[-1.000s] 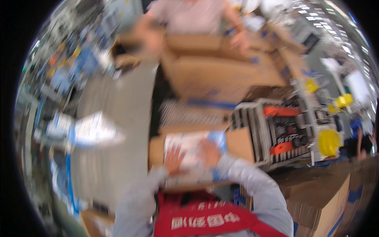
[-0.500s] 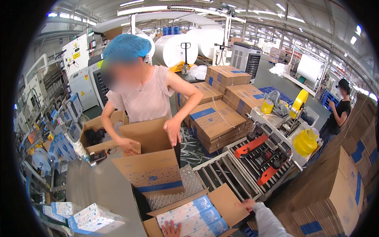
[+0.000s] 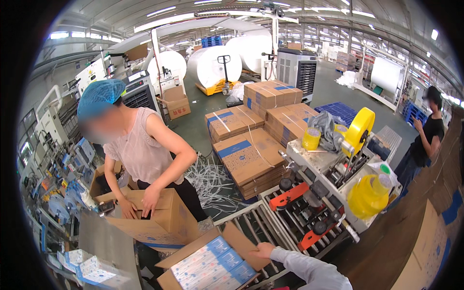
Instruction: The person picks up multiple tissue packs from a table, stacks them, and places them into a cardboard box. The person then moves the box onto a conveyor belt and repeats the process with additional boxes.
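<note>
An open cardboard carton (image 3: 169,263) stands at the bottom centre, filled with white-and-blue patterned packs (image 3: 212,266). My right hand (image 3: 263,250) comes in from the right and has its fingers closed on the edge of the carton's raised right flap (image 3: 241,241). Out of view is my left hand. Just beyond and to the left, a co-worker in a blue hair net (image 3: 101,96) has both hands at the top of a second carton (image 3: 169,212), whose near flap hangs outward.
A roller conveyor (image 3: 251,212) leads right to a taping machine (image 3: 314,169) with yellow tape rolls (image 3: 369,195). Strapped stacks of flat cartons (image 3: 251,154) stand behind. More packs (image 3: 99,268) lie on the metal table (image 3: 104,241) at left. Another person (image 3: 425,135) stands far right.
My view has shifted right. My left hand, earlier on the packs, has left the picture. My right hand keeps hold of the flap. The co-worker has bent lower, hands now at the second carton's top.
</note>
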The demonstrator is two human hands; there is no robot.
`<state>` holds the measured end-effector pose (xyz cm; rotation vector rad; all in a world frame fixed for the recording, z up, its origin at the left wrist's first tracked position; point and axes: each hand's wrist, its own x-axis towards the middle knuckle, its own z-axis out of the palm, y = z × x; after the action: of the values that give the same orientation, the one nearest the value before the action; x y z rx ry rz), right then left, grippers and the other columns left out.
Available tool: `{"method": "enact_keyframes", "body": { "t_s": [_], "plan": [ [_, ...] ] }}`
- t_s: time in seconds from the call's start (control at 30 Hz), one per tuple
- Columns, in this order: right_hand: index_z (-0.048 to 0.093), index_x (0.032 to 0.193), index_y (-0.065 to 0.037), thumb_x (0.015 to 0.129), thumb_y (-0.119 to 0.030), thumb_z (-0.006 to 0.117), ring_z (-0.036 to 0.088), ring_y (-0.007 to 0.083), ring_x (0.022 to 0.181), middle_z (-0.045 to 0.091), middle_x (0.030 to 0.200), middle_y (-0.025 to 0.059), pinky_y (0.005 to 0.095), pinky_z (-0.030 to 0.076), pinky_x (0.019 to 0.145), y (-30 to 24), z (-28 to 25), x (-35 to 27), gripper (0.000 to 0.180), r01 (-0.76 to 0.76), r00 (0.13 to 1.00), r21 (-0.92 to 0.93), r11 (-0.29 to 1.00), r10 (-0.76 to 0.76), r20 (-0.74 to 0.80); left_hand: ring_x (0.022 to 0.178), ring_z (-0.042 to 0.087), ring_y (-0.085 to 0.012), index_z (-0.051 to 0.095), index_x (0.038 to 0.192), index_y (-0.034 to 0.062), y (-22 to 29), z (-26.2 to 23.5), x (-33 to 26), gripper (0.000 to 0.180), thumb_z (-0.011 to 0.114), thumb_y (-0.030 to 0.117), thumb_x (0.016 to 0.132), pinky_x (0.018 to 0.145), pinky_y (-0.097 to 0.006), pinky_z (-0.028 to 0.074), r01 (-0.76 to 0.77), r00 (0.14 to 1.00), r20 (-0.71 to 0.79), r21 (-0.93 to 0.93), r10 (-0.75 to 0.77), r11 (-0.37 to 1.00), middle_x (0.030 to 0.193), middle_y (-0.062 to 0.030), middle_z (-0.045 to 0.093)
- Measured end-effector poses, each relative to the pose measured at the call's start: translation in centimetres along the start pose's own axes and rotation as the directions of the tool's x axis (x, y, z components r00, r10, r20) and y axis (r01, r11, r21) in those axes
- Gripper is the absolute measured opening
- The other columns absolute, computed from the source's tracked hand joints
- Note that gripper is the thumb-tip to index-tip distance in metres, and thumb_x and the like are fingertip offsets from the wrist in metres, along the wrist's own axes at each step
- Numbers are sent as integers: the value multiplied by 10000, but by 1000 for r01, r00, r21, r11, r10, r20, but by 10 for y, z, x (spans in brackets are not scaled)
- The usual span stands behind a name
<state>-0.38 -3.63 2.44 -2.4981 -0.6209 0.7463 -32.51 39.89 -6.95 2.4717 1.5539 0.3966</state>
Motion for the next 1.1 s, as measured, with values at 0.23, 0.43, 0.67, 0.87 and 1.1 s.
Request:
{"method": "enact_keyframes", "body": {
  "t_s": [0.23,0.43,0.67,0.87,1.1],
  "plan": [
    [130,1396,127,883,-288,462,631,427,890,615,1003,313,463,508,778,71,-18,-60,739,-103,994,-195,975,110,28,968,552,-167,495,1217,21,172,-67,-39,468,690,166,817,824,-327,454,320,435,680,-729,590,605,1094,-106,586],
    [86,1474,-30,804,-423,628,583,417,953,531,1177,292,479,486,754,-11,-25,-22,947,57,972,-17,998,-59,-227,785,637,-132,651,1029,-42,215,-129,-25,264,607,31,780,688,-299,519,279,532,626,-765,570,580,896,-92,701],
    [375,1360,17,749,-320,740,600,313,1019,580,1184,153,391,493,852,57,-17,-20,788,-220,945,266,938,273,-180,809,670,-337,629,970,-25,93,-64,-3,249,606,153,796,649,-374,503,-122,893,346,-430,288,895,871,-265,635],
    [675,814,-3,811,-320,667,607,420,702,634,723,220,475,495,656,14,-40,-11,317,28,964,-37,999,-37,-262,856,645,-198,603,1103,-23,146,-89,26,271,586,138,886,743,-333,513,91,656,633,-607,411,789,966,-104,690],
    [622,1047,34,833,-406,613,607,440,651,625,719,261,492,502,611,31,-69,-73,490,-136,958,-138,981,95,-270,1357,277,-388,172,1452,-1,261,-111,-72,1033,790,315,686,1099,-404,276,-478,30,690,-625,723,617,1493,-266,192]
  ]
}}
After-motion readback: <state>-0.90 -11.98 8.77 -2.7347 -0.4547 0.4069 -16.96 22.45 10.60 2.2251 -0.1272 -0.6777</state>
